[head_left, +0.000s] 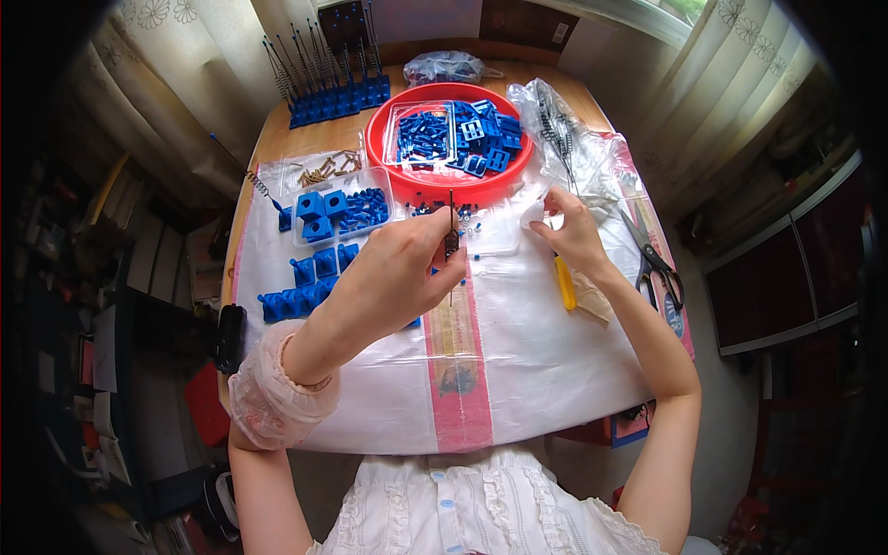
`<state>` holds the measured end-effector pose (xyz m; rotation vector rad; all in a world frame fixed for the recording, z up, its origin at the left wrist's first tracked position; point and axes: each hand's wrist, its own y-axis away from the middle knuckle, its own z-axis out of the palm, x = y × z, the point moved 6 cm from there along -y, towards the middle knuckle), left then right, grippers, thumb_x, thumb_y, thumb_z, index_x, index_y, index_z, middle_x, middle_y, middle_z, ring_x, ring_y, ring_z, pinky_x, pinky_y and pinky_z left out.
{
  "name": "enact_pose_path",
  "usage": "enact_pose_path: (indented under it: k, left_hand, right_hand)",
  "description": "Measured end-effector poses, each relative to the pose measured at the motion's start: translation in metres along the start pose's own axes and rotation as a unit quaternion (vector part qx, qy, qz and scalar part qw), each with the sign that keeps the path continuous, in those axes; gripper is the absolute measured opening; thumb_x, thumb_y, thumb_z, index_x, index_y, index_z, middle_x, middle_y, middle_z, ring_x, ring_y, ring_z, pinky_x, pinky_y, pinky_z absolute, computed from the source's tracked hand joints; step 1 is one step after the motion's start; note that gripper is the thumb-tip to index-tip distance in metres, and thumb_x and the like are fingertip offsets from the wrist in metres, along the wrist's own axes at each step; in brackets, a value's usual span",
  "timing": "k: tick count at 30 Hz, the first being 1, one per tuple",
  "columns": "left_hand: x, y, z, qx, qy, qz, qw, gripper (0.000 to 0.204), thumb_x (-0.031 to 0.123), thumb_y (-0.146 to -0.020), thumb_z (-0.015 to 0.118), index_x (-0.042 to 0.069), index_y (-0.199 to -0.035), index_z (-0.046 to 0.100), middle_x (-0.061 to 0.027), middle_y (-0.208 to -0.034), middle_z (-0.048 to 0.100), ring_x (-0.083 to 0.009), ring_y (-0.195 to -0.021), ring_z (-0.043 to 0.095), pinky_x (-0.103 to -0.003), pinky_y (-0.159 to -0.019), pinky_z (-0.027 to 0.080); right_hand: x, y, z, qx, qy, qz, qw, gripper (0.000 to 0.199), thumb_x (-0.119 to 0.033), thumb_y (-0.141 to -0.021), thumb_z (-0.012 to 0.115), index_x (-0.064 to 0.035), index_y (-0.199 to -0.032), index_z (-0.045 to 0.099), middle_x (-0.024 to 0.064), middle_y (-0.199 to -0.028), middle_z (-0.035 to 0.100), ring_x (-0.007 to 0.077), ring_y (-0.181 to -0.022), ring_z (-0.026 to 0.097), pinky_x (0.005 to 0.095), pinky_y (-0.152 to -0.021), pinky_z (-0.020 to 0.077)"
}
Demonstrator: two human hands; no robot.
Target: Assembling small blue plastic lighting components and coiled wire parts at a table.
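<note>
My left hand (398, 264) is raised over the middle of the table, its thumb and fingers pinching a thin dark coil spring (451, 242) that stands upright with a rod sticking out at the top. To the right, my right hand (575, 236) has its fingers bent around a small white translucent piece (533, 215), whose kind I cannot make out. Below that hand lies a yellow handle (565, 284). Small blue and dark parts (474, 227) are scattered between the hands. Blue blocks (296, 301) stand in rows left of my left hand, which partly hides them.
A red basin (377, 139) with blue parts stands at the back. A clear box (387, 215) of blue pieces and brass-coloured screws (328, 168) lie left. Blue bases with springs (338, 102) fill the far left. Plastic bags (555, 129) and black scissors (659, 264) lie right.
</note>
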<state>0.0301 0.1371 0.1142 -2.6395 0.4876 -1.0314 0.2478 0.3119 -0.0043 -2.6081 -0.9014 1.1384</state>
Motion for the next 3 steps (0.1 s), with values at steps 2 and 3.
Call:
enact_pose_path:
  k: [2,3]
  left_hand:
    - [-0.0023,-0.0022,0.0025,-0.006,-0.001,-0.007,1.0,0.011,0.006,-0.095,0.07,0.0,-0.096,0.061,-0.0093,-0.077,0.065,-0.0186,-0.068,0.066,-0.031,-0.063,0.053]
    - [-0.0046,-0.0033,0.0039,-0.008,-0.002,-0.011,1.0,0.01,0.007,-0.095,0.07,0.001,-0.096,0.061,-0.0092,-0.078,0.066,-0.0191,-0.069,0.067,-0.031,-0.064,0.053]
  right_hand:
    - [-0.0015,0.0013,-0.0015,-0.001,0.009,0.003,1.0,0.038,-0.011,-0.078,0.084,-0.0027,-0.108,0.062,0.011,-0.101,0.07,0.0246,-0.102,0.067,0.0363,-0.085,0.0538]
    - [-0.0038,0.0023,-0.0037,-0.003,0.017,0.014,1.0,0.039,-0.012,-0.078,0.085,-0.0037,-0.108,0.061,0.0098,-0.104,0.07,0.0231,-0.108,0.066,0.0344,-0.084,0.0534]
